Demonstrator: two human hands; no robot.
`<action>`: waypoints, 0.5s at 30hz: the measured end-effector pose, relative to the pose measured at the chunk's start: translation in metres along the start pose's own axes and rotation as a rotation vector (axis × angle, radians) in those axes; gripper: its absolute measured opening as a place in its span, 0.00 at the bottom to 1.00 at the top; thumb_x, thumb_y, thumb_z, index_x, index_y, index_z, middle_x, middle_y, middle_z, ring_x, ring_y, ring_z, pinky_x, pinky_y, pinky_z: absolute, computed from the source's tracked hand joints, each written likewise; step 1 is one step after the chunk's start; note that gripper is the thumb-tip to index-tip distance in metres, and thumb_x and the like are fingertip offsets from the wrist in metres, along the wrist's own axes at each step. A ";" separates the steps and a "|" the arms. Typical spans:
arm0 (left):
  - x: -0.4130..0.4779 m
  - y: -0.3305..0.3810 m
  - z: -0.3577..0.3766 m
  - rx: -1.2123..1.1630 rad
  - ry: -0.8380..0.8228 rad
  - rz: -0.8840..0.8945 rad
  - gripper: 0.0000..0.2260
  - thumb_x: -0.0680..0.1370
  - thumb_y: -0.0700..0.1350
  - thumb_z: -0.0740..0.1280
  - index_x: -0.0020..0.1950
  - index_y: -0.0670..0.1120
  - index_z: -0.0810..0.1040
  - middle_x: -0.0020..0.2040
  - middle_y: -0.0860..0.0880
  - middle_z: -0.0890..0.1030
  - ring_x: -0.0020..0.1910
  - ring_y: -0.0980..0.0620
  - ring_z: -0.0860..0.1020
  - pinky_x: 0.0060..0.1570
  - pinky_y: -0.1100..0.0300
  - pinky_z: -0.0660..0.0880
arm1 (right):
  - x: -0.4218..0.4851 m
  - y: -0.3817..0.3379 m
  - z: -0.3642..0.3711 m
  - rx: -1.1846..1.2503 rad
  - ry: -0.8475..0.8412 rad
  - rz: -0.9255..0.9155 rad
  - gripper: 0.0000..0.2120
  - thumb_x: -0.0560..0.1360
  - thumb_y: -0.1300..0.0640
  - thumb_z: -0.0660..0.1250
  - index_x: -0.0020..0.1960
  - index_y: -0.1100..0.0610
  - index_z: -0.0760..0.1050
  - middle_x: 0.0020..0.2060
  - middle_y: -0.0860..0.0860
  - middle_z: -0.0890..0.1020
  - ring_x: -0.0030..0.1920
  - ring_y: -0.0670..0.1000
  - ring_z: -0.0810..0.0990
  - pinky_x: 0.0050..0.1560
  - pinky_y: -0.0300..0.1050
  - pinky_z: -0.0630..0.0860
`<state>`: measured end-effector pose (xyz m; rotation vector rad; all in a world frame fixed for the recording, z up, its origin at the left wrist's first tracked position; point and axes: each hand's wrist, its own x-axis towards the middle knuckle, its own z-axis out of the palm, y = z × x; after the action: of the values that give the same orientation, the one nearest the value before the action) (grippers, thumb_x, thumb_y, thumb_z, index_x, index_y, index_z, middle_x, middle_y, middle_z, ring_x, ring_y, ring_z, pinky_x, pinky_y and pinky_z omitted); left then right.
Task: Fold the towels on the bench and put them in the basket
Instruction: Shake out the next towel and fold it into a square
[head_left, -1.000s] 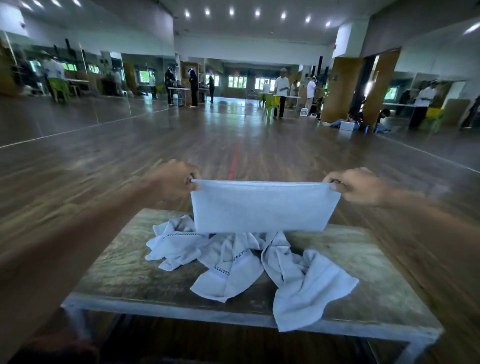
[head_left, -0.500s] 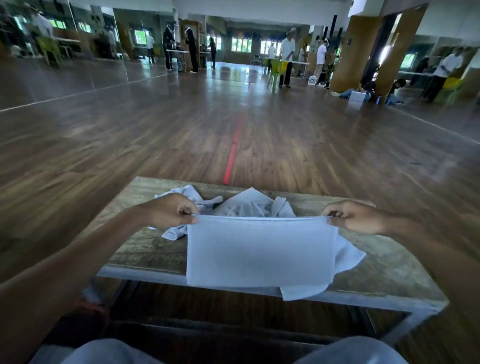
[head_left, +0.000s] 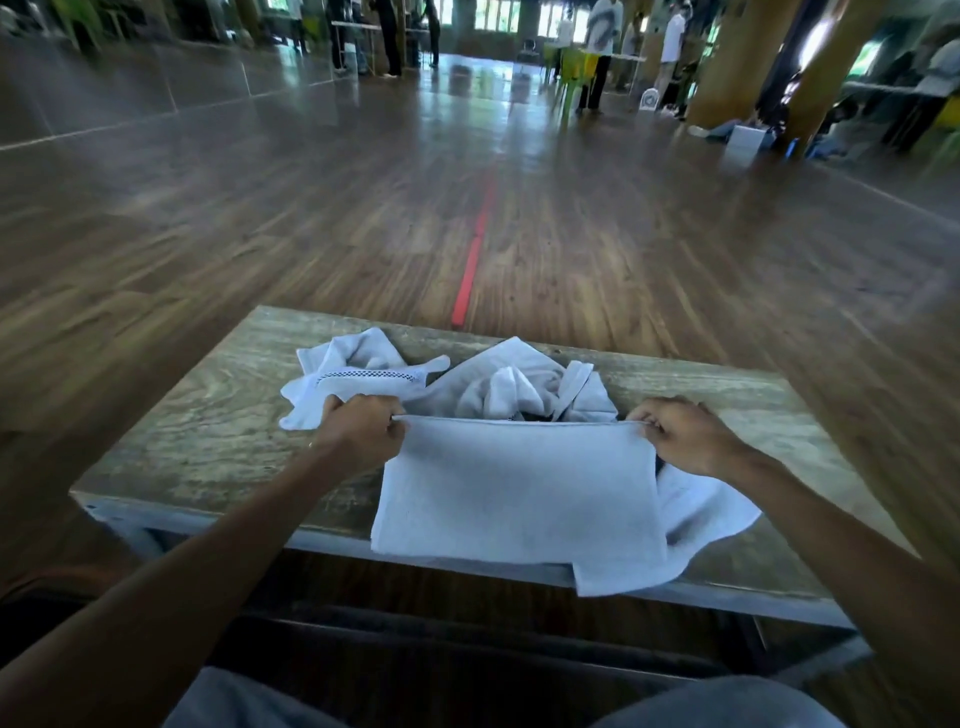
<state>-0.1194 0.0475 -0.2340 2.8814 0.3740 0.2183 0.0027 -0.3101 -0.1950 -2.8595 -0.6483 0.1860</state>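
Left hand (head_left: 363, 431) and right hand (head_left: 680, 434) each in a pinching grip on a top corner of the folded white terry towel (head_left: 519, 493) — stretched flat between them. Draped over the near edge of the worn wooden tabletop (head_left: 208, 441), just in front of the crumpled white towels (head_left: 524, 387).

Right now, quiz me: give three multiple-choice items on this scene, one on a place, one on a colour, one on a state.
1. Where do the crumpled towels lie?
A. on the bench
B. on the floor
C. in a basket

2. What colour is the line on the floor?
A. blue
B. red
C. yellow

3. How is the held towel gripped?
A. left hand only
B. right hand only
C. both hands, at its top corners

Answers: 1 A, they rest on the bench top; 2 B, the strip beyond the bench is red; 3 C, each hand pinches a top corner.
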 end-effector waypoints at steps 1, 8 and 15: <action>0.002 0.003 0.003 0.001 0.017 -0.010 0.09 0.78 0.49 0.58 0.49 0.48 0.77 0.46 0.51 0.80 0.52 0.48 0.76 0.53 0.53 0.61 | 0.003 0.000 0.003 0.005 0.000 0.016 0.10 0.79 0.56 0.57 0.56 0.49 0.75 0.55 0.46 0.80 0.59 0.49 0.74 0.64 0.49 0.62; -0.022 0.033 0.035 -0.079 0.316 0.020 0.16 0.76 0.47 0.60 0.60 0.43 0.75 0.56 0.42 0.77 0.56 0.40 0.75 0.53 0.47 0.68 | -0.010 -0.032 0.049 -0.123 0.468 0.090 0.12 0.75 0.60 0.60 0.57 0.59 0.74 0.54 0.58 0.75 0.56 0.62 0.70 0.55 0.54 0.65; -0.056 0.074 0.087 0.001 0.176 0.399 0.22 0.79 0.50 0.52 0.69 0.44 0.72 0.70 0.46 0.71 0.69 0.48 0.70 0.64 0.49 0.66 | -0.032 -0.099 0.118 -0.216 0.351 -0.208 0.23 0.77 0.50 0.50 0.67 0.57 0.71 0.69 0.55 0.72 0.69 0.57 0.70 0.66 0.55 0.60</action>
<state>-0.1403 -0.0553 -0.3063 2.9172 -0.1792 0.5395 -0.0864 -0.2172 -0.2846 -2.8856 -0.9269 -0.4319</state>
